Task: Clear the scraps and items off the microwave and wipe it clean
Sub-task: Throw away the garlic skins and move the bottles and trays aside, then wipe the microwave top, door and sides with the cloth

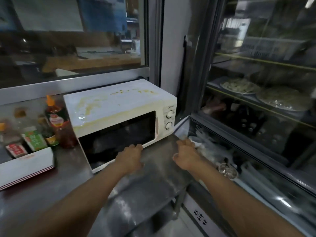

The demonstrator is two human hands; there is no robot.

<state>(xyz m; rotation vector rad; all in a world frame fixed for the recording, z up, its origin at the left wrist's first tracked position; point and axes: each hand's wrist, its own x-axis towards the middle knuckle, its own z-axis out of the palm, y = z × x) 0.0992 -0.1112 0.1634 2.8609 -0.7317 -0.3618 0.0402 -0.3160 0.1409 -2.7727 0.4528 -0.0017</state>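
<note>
A white microwave (119,106) stands on the steel counter (153,168), its door shut. Its top carries yellowish stains, a few small brown scraps (136,91) near the back and a wet shiny patch at the front left. My left hand (130,157) lies palm down on the counter, its loosely bent fingertips against the lower front edge of the microwave. Palm down at the counter's right edge is my right hand (186,153), its fingers reaching toward something white (195,142) that is too blurred to name. Neither hand plainly holds anything.
Sauce bottles (57,122) and a green carton (35,139) crowd the counter left of the microwave, with a white box (25,165) in front of them. A glass-fronted display fridge (256,108) holding plates stands close on the right. A window frame runs behind.
</note>
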